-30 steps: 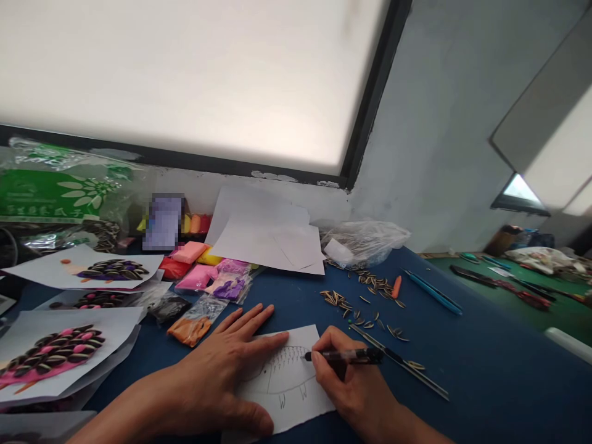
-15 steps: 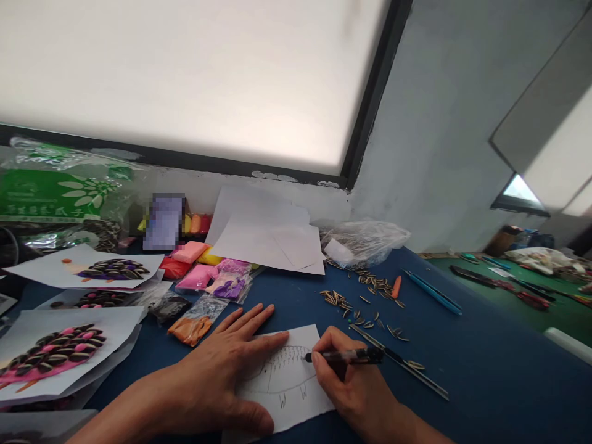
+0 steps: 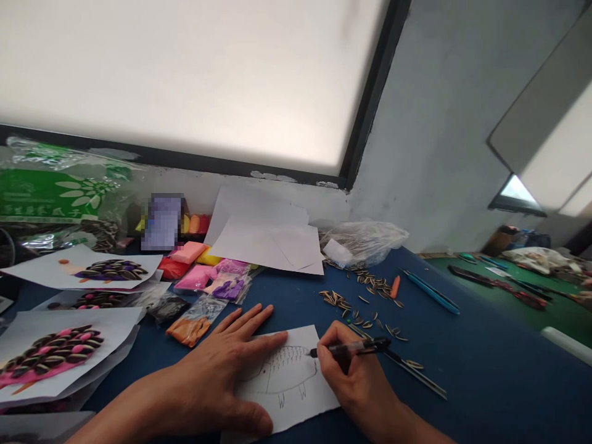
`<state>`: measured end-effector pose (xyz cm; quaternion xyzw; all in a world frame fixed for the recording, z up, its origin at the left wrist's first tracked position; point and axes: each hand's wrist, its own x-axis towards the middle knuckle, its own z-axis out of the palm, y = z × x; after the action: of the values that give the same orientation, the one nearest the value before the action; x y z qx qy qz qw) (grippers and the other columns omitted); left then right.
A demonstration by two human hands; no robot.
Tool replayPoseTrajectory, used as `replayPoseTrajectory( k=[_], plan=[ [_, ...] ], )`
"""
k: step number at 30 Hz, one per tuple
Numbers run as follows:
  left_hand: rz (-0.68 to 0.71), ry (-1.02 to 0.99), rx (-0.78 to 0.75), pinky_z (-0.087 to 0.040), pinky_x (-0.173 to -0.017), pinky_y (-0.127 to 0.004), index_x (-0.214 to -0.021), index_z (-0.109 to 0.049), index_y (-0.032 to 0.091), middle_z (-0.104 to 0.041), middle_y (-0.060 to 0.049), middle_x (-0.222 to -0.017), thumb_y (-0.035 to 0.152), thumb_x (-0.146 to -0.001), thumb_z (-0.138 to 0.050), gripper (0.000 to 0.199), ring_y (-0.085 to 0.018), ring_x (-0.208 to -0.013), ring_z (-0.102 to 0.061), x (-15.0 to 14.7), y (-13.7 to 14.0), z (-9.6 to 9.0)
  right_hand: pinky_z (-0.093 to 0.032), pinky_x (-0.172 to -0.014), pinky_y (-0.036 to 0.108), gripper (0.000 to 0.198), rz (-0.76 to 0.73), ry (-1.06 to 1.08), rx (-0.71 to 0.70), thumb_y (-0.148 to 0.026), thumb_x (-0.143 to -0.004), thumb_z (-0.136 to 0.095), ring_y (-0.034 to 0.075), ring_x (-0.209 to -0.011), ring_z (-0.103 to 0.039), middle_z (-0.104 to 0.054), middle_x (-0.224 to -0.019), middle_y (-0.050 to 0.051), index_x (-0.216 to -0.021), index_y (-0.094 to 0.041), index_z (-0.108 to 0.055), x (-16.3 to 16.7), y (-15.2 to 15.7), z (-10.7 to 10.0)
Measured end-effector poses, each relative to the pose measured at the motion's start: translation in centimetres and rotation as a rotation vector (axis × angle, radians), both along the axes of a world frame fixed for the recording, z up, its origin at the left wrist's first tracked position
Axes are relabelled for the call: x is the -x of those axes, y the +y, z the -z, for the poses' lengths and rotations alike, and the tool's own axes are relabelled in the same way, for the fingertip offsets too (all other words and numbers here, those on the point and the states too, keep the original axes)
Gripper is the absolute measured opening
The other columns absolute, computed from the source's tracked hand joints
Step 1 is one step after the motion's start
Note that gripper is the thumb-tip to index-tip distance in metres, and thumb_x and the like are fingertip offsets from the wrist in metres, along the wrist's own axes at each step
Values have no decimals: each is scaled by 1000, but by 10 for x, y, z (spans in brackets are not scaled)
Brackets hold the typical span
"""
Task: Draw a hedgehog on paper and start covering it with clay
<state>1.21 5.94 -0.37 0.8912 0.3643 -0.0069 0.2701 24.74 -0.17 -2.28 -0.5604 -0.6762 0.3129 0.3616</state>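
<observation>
A white sheet of paper [image 3: 296, 410] lies on the blue table, bearing a line drawing of a rounded animal with small legs and rows of short curved marks. My left hand [image 3: 222, 376] rests flat on its left side, fingers spread, covering part of the drawing. In my right hand [image 3: 354, 376] is a black pen [image 3: 356, 347], gripped between thumb and fingers. The pen's tip is at the upper right of the drawn body, by the end of the top row of marks.
Sunflower seeds [image 3: 335, 300], a blue tool [image 3: 430, 291] and a thin metal tool [image 3: 416, 374] lie to the right. Bagged coloured clay [image 3: 189, 320], a phone [image 3: 161, 222] and blank paper [image 3: 272, 240] are behind. Seed-covered hedgehog pictures [image 3: 55, 354] sit at left.
The pen tip has shifted slightly right and up along the drawing, and the pen tilts a little more upward. More marks show in the rows. My left hand stays in place.
</observation>
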Motion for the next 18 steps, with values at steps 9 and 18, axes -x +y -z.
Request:
replayPoseTrajectory(
  k=[9, 18],
  plan=[
    [3, 5, -7, -13, -114, -66, -150, -33, 40, -5, -6, -162, 61, -70, -80, 95, -41, -146, -4, -1, 1, 0, -30, -49, 23, 19, 5, -32, 3, -32, -93, -47, 12, -54, -38, -40, -62, -6, -77, -22, -45, -1, 0, 5],
    [16, -24, -29, -13, -113, -67, -150, -33, 41, -6, -6, -162, 60, -70, -80, 95, -42, -146, -6, 1, 3, 5, -30, -48, 24, 20, -4, -66, 1, -32, -93, -46, 13, -54, -39, -41, -62, -6, -76, -22, -45, 0, 1, 2]
  ],
)
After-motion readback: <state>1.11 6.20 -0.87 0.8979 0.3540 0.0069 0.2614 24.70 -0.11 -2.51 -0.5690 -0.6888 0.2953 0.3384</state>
